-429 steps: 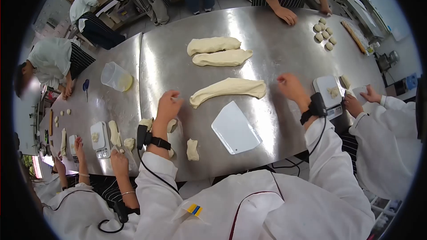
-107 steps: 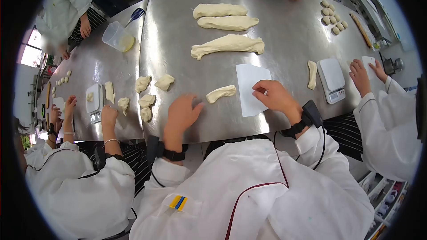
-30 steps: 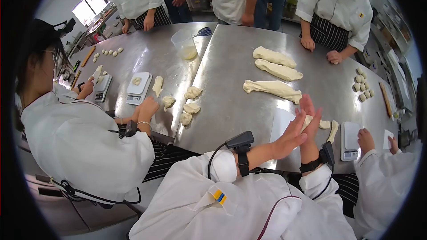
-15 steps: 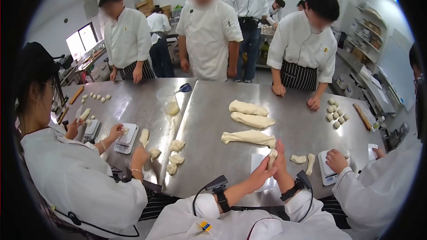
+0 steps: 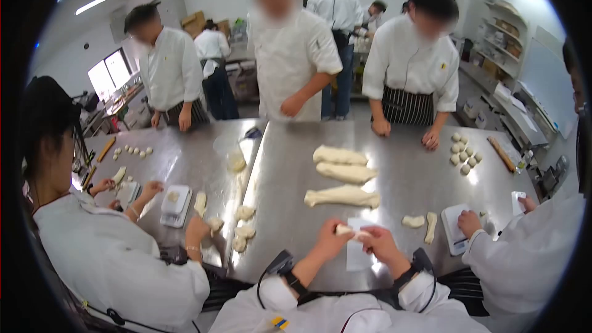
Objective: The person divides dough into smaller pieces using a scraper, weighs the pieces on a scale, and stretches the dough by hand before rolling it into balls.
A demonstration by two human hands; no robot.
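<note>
**Over the plastic scraper (image 5: 358, 255): dough piece (image 5: 345, 230) goes from palm-roll to two-hand pinch**

At the near edge of the steel table (image 5: 290, 209), both hands sit lower than half a second ago. Back then the palms stood upright and pressed flat together with the dough piece squeezed between them. Now they are parted. The left hand (image 5: 330, 240) pinches one end and the right hand (image 5: 380, 242) pinches the other, fingers curled in. The piece lies roughly level between them, short and stubby. It is just above the white scraper; can't tell if it touches.

Judgement: the rolling between the palms looks finished, and the work in hand is now shaping or stretching by the ends.

Nearby:
- Three long dough logs (image 5: 343, 196) lie further up the table, untouched.
- Two small cut pieces (image 5: 413, 221) lie to the right, beside a co-worker's scale (image 5: 452, 229). That person's hand rests on the scale.
- Dough lumps (image 5: 245, 232) lie to the left, near another co-worker's hand.

Camera view is also higher than a second ago, so standing people across the table now show.
</note>
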